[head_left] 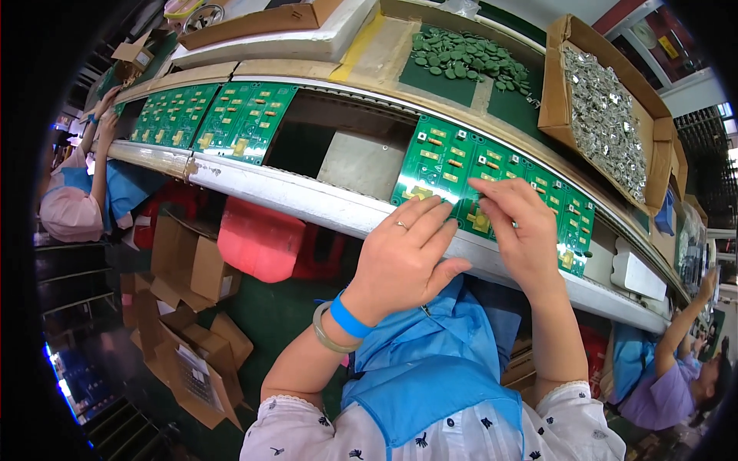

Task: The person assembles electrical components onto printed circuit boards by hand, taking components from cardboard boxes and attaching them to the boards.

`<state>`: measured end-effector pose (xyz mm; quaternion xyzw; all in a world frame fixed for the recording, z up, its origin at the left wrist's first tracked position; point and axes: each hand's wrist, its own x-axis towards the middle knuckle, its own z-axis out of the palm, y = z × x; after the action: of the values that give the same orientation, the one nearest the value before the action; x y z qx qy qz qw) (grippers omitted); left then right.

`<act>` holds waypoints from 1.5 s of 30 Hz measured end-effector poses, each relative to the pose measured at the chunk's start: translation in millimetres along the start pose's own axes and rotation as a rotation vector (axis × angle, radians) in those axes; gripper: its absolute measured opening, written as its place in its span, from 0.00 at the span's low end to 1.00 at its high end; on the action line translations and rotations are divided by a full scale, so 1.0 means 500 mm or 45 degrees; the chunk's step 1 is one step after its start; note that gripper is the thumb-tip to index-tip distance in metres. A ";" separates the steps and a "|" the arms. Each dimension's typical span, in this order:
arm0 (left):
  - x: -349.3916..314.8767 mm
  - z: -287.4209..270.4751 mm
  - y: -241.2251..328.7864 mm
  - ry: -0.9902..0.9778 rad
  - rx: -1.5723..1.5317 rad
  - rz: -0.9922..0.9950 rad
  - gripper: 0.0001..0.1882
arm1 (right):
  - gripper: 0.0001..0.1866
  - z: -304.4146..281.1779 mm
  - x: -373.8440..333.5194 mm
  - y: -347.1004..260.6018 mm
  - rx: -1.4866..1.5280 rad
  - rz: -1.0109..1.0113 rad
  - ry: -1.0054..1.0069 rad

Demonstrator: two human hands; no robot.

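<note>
Bright, fairly even light over the desk [296, 190]; faint sheen on green circuit boards [434, 157]. Floor [280, 338] below dimmer, shadowed. Left hand [411, 257] and right hand [526, 234] reasonably sharp. Fisheye: desk edge bows, 2 side rims stretched, soft; corners black. Blue-white flare lower left rim.

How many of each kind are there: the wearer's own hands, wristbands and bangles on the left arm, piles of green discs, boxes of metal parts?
Left hand and right hand: 2
Blue wristband: 1
Bangle: 1
Pile of green discs: 1
Box of metal parts: 1
Total: 6
</note>
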<state>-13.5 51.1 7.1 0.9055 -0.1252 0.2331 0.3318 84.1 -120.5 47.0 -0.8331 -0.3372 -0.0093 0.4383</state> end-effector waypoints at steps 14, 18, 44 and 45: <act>-0.014 0.031 -0.025 0.031 0.228 0.080 0.29 | 0.06 0.051 0.026 0.021 -0.444 -0.139 -0.130; -0.012 0.036 -0.025 0.038 0.205 0.066 0.29 | 0.06 0.059 0.027 0.026 -0.400 -0.102 -0.105; -0.006 0.035 -0.021 0.038 0.213 0.075 0.25 | 0.11 0.048 0.025 0.015 -0.512 -0.136 -0.207; -0.009 0.036 -0.025 0.028 0.224 0.064 0.24 | 0.10 0.032 0.032 0.011 -0.430 -0.012 -0.207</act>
<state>-6.2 49.0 -14.2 0.9251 -0.1233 0.2616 0.2462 94.9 -102.2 38.3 -0.8913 -0.3689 -0.0006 0.2634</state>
